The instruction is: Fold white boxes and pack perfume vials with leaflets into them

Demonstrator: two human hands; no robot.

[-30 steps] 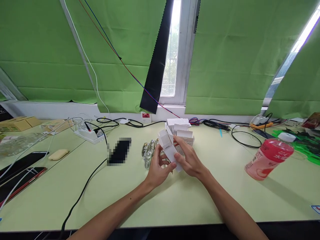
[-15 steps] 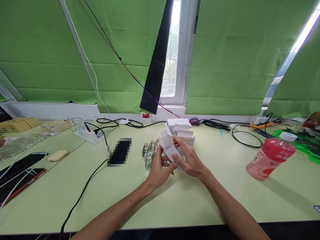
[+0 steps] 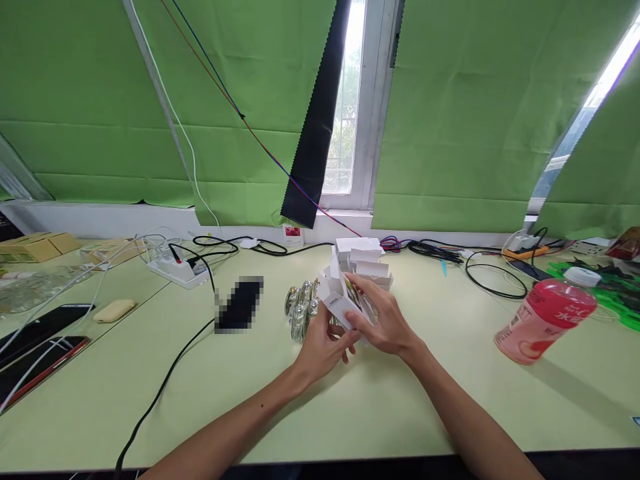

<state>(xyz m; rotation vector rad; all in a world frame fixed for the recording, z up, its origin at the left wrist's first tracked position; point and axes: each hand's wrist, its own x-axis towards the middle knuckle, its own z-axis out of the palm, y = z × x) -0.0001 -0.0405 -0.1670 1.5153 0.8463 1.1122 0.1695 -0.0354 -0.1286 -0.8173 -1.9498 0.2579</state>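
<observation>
Fingers of both hands close around a small white carton point(image 3: 345, 301) held just above the table's middle: the left hand point(image 3: 323, 343) grips it from below and the side, while the right hand point(image 3: 383, 323) wraps over its far side, thumb on the near face. The carton is tilted, its top flaps open toward the window, and something printed shows inside. Just behind the hands stands a cluster of similar white cartons point(image 3: 363, 257), and just to the left lies a bunch of small glass bottles point(image 3: 300, 307), partly hidden by the left hand. A black cable point(image 3: 165, 390) runs across the table on the left, leading toward a white power strip point(image 3: 177, 268). A pink bottle point(image 3: 545, 320) with a white cap leans well off to the right. The pale green table point(image 3: 380, 407) meets a wall hung with green cloth point(image 3: 465, 113), parted at a bright window point(image 3: 345, 113).
</observation>
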